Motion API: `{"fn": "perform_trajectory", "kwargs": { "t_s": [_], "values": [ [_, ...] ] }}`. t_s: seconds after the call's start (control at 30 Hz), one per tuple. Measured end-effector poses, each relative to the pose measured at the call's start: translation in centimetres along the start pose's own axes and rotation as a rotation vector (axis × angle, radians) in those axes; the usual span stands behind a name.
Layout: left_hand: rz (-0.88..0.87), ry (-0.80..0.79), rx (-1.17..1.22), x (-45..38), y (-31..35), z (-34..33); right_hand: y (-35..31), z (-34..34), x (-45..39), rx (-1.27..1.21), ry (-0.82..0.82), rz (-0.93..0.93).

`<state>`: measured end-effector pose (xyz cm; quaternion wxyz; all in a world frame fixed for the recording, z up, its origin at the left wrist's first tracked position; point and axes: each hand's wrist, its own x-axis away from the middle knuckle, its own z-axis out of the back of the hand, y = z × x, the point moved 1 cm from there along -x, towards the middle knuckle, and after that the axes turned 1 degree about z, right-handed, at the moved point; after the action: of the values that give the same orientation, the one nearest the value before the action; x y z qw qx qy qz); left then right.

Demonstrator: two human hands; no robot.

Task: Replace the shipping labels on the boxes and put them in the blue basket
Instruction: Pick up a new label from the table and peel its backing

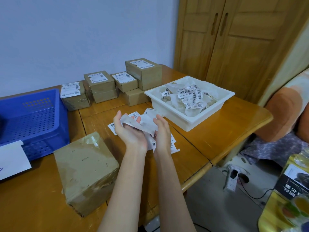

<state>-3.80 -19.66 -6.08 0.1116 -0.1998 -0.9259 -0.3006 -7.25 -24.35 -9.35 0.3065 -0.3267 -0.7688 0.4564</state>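
Left hand (128,129) and right hand (163,131) press a crumpled label (142,125) between cupped palms above the table's (225,131) middle. Bare box (85,171) sits near the front edge; blue basket (33,118) at left edge; labelled boxes (117,82) along the back.

Single head-worn wide-angle view, looking forward and down from above the near edge of the wooden bench (217,131), both forearms reaching in from the bottom, close to the bench, wall and wooden cupboard doors (234,47) behind, floor at lower right
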Motion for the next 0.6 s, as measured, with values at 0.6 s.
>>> {"fn": "perform_trajectory", "kwargs": {
  "t_s": [0.6],
  "values": [
    [-0.105, 0.097, -0.449, -1.0, -0.3, 0.7, -0.6, 0.0, -0.2, 0.251, 0.130, 0.244]
  ]
}}
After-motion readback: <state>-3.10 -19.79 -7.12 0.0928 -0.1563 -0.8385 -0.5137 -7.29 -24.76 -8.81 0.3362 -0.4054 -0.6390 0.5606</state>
